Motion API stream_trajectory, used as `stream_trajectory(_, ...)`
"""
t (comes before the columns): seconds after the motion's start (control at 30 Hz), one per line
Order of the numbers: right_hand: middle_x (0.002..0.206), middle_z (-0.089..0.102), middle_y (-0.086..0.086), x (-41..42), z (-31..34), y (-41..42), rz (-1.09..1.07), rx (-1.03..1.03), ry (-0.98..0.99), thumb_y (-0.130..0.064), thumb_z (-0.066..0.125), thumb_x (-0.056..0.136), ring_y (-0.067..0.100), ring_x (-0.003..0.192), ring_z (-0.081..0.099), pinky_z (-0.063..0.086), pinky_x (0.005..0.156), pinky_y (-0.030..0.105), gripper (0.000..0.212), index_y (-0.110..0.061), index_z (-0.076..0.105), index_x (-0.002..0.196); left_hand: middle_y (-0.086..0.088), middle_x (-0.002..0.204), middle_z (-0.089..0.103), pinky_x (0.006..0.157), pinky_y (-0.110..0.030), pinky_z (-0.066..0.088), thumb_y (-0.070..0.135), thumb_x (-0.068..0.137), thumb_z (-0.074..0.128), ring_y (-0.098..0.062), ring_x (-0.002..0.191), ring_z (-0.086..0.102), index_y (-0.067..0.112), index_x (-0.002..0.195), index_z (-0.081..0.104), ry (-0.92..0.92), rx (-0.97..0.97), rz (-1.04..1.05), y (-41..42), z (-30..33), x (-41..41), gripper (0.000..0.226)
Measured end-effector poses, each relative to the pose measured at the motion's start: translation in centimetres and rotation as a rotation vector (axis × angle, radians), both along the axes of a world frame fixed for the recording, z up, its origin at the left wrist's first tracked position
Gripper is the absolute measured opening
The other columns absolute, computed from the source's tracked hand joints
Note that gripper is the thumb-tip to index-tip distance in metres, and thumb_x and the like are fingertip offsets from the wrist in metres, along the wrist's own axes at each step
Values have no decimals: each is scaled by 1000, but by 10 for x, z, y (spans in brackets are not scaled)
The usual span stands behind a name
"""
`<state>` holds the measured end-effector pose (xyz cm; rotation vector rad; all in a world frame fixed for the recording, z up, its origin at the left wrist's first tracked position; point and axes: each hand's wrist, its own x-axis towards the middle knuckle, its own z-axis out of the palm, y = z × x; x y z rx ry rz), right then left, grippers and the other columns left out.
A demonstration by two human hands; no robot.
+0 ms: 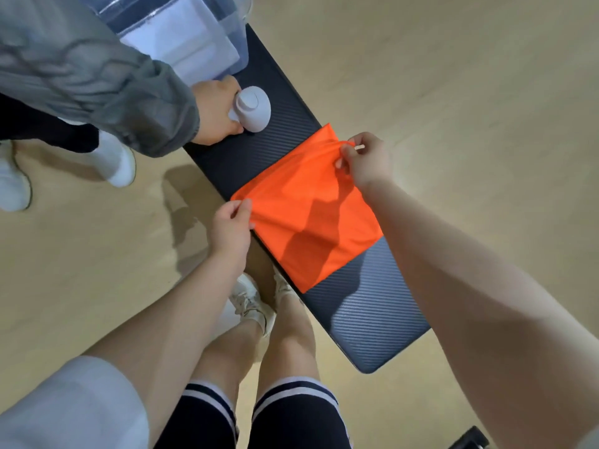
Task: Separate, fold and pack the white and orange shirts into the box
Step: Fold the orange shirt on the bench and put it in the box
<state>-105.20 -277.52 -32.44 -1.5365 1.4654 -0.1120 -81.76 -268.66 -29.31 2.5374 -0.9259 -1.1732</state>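
An orange shirt [308,205], partly folded into a rough rectangle, lies across the middle of a narrow black ribbed table [372,312]. My left hand [231,226] pinches its near-left corner at the table's edge. My right hand [366,158] pinches the far-right corner and lifts that edge slightly. A clear plastic box [240,37] stands at the table's far end with folded white cloth [184,37] inside it.
Another person in a grey jacket stands at the left; their hand [215,113] holds a small white round device [254,108] on the table between the box and the shirt. Their white shoes [118,163] and my own shoes [251,303] are on the beige floor.
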Motion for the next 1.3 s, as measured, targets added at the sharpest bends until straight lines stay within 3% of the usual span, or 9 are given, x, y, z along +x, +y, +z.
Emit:
stream_trajectory(0.1,65,64,-2,14,-23,-2,-15,29,-58,-10,49,88,22,60,59,53,71,43,20,-26,49,76,-9,111,56,83,-42,47,39,75,69,-30,94,55,18,116,45,57,-95,108,-6,-15,9,52)
stream_trajectory(0.2,91,66,7,18,-34,1,89,16,-73,-10,47,90,30,89,63,50,88,42,31,-15,49,121,-10,123,51,95,-44,43,34,77,69,-34,111,52,13,131,37,-70,-96,-11,9,-22,-6,66)
stream_trajectory(0.33,123,58,15,-6,-20,22,438,-273,-35,-3,39,88,30,114,54,36,97,30,39,-5,49,125,-11,95,52,76,-36,42,10,89,50,-31,92,56,2,110,50,-118,-175,305,107,-29,-141,22)
stream_trajectory(0.43,137,48,20,-33,-28,47,833,-472,9,-15,42,86,36,126,46,32,107,35,44,-2,50,127,-16,126,48,92,-43,43,12,87,55,-33,114,50,8,123,51,-162,-240,-20,108,-43,-162,37)
stream_trajectory(0.53,152,29,9,-58,-44,60,1089,-438,230,-43,32,89,31,140,30,22,113,46,62,-13,31,144,-12,156,12,111,-46,25,33,89,54,-32,141,20,18,145,26,-228,-11,-125,105,-55,-170,64)
stream_trajectory(0.8,159,-2,2,-82,-41,34,852,-302,437,-47,28,96,23,147,-2,-2,117,44,61,-25,7,149,-13,156,6,110,-48,28,38,84,62,-34,140,18,11,147,14,-209,46,15,112,-50,-179,83)
stream_trajectory(0.97,148,31,15,-101,-25,34,369,-214,402,-21,39,95,33,133,33,25,108,40,48,-9,32,141,-10,132,43,76,-26,42,33,87,60,-24,104,51,11,133,37,145,109,727,111,-29,-211,56)
stream_trajectory(1.07,133,45,16,-113,-23,37,126,-27,403,-21,45,92,33,122,43,35,102,40,42,-5,44,131,-11,117,58,76,-34,43,32,88,57,-26,95,55,8,122,47,430,188,1057,114,-32,-237,43)
stream_trajectory(1.3,121,52,14,-119,-29,33,59,32,397,-26,57,87,29,111,51,40,93,34,38,-7,55,119,-21,110,62,95,-43,45,41,86,58,-32,94,57,2,114,57,516,349,1089,115,-42,-256,49)
